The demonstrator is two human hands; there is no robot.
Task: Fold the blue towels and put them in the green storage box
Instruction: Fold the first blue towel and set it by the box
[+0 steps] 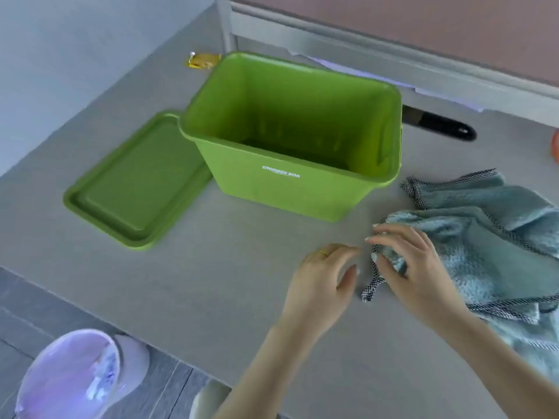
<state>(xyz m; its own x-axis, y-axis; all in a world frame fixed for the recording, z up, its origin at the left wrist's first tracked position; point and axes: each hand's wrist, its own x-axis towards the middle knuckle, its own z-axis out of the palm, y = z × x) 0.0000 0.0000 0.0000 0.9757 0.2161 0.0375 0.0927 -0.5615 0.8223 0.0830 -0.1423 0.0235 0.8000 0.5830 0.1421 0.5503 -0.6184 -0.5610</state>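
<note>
The green storage box [302, 189] stands open on the grey table, with nothing visible inside it. Its green lid [133, 182] lies flat to its left. Blue towels [490, 237] with black-and-white checked edging lie crumpled at the right, in front of the box. My right hand [414, 267] pinches a corner of the nearest towel between thumb and fingers. Just left of that corner, my left hand [320, 285] hovers above the table with relaxed fingers, holding nothing.
A black handle [441, 127] lies behind the box at the right. A yellow wrapper [201, 60] sits at the back left. An orange object [555, 149] shows at the right edge. A white bin [69, 376] stands on the floor below the table's near edge.
</note>
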